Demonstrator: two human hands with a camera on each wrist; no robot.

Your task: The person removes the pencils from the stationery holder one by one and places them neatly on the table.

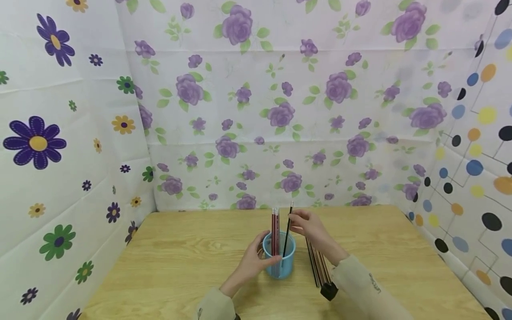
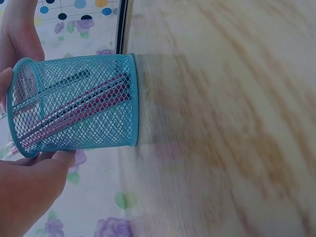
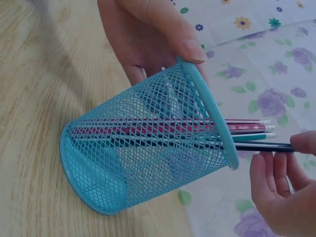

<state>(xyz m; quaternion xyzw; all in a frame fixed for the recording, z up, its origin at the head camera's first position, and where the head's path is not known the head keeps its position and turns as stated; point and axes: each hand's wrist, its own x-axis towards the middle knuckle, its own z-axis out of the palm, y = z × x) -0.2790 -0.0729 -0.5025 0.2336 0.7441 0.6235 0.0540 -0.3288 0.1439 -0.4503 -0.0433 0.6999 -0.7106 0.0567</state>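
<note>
My left hand (image 1: 253, 258) holds a light-blue mesh pencil cup (image 1: 286, 269) by its rim, thumb at the front and fingers round the far side. The cup stands upright on the table. In it lean several dark red pencils (image 1: 275, 233) and, in the right wrist view, a green pencil (image 3: 259, 136), their white eraser ends up. Above the cup's right side, my right hand (image 1: 314, 229) pinches a black pencil (image 3: 264, 146) near its top between thumb and fingers. That pencil's lower part is inside the cup, visible through the mesh.
Right of the cup, under my right forearm, lies a row of black and tan pencils (image 1: 318, 262) on the wooden table (image 1: 200, 249). A small black block (image 1: 329, 291) sits at their near end. Patterned cloth walls (image 1: 256, 111) stand behind and at both sides.
</note>
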